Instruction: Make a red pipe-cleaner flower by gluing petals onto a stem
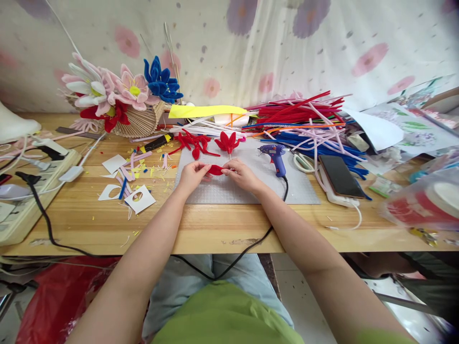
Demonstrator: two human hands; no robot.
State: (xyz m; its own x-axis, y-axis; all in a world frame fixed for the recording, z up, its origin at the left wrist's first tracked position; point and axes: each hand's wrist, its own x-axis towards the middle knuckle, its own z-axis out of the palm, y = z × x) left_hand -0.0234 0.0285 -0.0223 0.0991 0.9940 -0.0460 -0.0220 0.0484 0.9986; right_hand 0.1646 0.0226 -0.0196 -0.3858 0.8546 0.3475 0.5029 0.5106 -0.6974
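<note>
A red fuzzy petal [215,170] is stretched between my two hands above the grey cutting mat [244,193]. Its left end is pinched by my left hand [193,178]. On the other end, the fingertips of my right hand [242,174] are closed. Just beyond my hands stands a red pipe-cleaner flower [228,142] on a thin stem. More red petals [193,143] lie in a loose pile to its left. A blue glue gun [275,157] rests on the mat to the right of my right hand.
Bundles of pipe cleaners [297,112] lie at the back. A phone [340,176] and scissors [303,162] are on the right. Paper scraps [140,199], a power strip [39,191] and finished flowers [134,91] occupy the left. The glue gun's black cord [247,251] crosses the table's front edge.
</note>
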